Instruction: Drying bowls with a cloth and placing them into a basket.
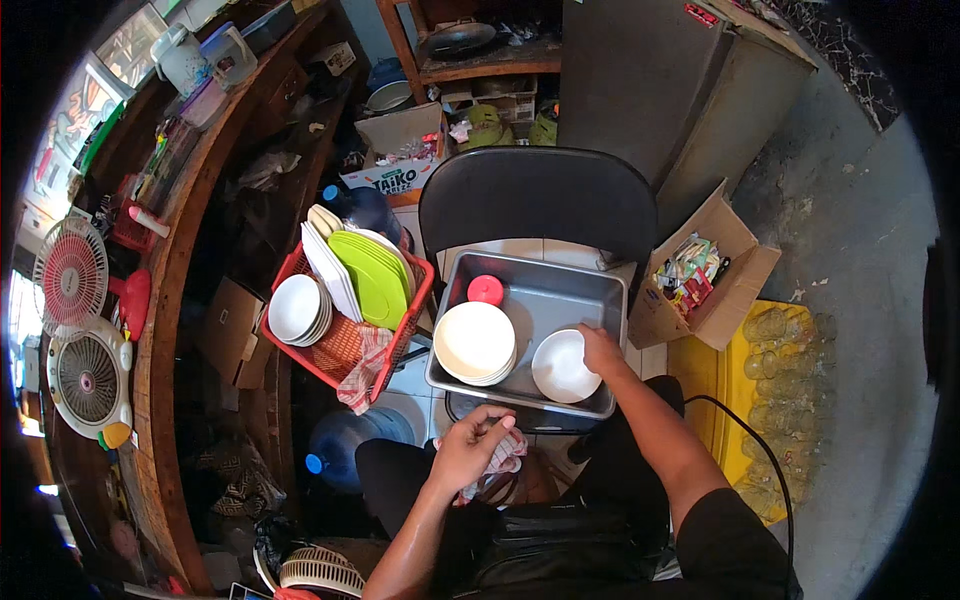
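Observation:
My right hand (pixel 600 351) grips the rim of a white bowl (pixel 564 367), fingers over its right edge. The bowl is inside a grey rectangular tub (pixel 615 300) resting on a black folding chair (pixel 536 191). To its left in the tub stands a stack of white bowls (pixel 474 341), with a round red-pink lidded container (pixel 485 290) just behind. In front of the tub, my left hand (pixel 471 448) holds a red-and-white checked cloth (pixel 510 455), which hangs below the fingers and is partly hidden by them.
At left, a red plastic basket (pixel 330 360) carries green plates (pixel 369 281), white plates (pixel 330 271), bowls (pixel 296 307) and another checked cloth (pixel 367 364). A blue water jug (pixel 360 446) lies beneath. Right are an open carton (pixel 735 281) and glass jars (pixel 780 397) on a yellow crate (pixel 701 405).

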Tool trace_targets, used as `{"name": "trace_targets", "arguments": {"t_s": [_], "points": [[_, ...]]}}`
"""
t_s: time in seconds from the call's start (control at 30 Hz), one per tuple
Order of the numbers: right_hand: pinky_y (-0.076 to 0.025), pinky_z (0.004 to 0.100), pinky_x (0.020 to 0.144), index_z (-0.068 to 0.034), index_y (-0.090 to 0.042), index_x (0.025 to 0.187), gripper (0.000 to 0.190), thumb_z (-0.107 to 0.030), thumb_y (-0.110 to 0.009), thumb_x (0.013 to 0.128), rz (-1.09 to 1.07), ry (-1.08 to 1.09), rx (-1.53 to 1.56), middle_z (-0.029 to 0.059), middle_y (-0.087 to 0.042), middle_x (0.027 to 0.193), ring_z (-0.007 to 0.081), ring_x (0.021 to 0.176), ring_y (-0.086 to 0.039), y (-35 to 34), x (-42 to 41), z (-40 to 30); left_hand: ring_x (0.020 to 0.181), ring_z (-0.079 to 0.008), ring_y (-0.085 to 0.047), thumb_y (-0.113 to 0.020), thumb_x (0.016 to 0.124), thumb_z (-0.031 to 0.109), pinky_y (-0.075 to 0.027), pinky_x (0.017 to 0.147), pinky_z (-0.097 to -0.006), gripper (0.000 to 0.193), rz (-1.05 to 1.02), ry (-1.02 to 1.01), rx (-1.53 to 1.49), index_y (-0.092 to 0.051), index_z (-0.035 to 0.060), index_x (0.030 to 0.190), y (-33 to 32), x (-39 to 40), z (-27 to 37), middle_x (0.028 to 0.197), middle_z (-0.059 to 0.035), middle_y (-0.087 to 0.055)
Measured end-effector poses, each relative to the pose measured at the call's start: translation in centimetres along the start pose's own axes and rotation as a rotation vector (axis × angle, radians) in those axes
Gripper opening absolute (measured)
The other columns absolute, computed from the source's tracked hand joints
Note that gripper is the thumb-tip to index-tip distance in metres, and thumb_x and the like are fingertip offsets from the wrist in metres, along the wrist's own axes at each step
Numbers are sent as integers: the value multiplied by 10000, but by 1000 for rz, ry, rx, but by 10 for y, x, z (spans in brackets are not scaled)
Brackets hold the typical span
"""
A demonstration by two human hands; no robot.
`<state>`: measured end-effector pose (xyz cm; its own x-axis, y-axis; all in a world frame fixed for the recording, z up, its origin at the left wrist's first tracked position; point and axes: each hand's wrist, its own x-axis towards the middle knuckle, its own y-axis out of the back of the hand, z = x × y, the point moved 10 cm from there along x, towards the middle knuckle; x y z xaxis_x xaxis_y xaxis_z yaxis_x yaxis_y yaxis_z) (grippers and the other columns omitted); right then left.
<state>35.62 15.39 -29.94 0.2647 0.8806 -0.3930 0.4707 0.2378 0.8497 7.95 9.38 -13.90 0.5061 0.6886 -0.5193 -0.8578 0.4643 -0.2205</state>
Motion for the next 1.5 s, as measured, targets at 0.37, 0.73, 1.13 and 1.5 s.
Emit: {"name": "trace_targets", "arguments": {"t_s": [0.37, 0.73, 1.13, 1.5], "points": [[-391, 449, 1085, -124, 41, 1567, 1008, -243, -650, 844, -147, -14, -233, 228, -305, 1530, 347, 1411, -336, -31, -8, -12, 785, -109, -671, -630, 969, 263, -524, 693, -251, 323, 77, -90, 173, -626, -6, 1148, 1, -12, 19, 884, -88, -722], [-476, 406, 930, -76, -669, 1034, 229, -103, -701, 809, 655, 679, 347, 121, -629, 1200, 327, 1113, -589, 139, -97, -177, 730, -165, -620, -705, 892, 309, -497, 684, -309, 319, 549, -357, 467, -674, 65, 1094, 121, -60, 76, 804, -107, -670], [-484, 390, 916, -56, -696, 990, 188, -65, -708, 803, 294, 1122, 432, 121, -627, 1155, 310, 1078, -606, 102, -131, -369, 846, -353, -701, -694, 827, 230, -568, 726, -448, 541, 1089, -269, 1372, -506, 139, 1326, 339, 0, 121, 1294, -150, -567], [-451, 366, 983, -41, -662, 1104, 260, -119, -703, 859, -19, 1015, 584, 135, -619, 1209, 297, 1145, -588, 52, -114, -403, 777, -288, -712, -646, 827, 192, -562, 611, -403, 154, 924, -262, 1665, -642, 136, 970, 378, 19, 118, 962, -65, -657]]}}
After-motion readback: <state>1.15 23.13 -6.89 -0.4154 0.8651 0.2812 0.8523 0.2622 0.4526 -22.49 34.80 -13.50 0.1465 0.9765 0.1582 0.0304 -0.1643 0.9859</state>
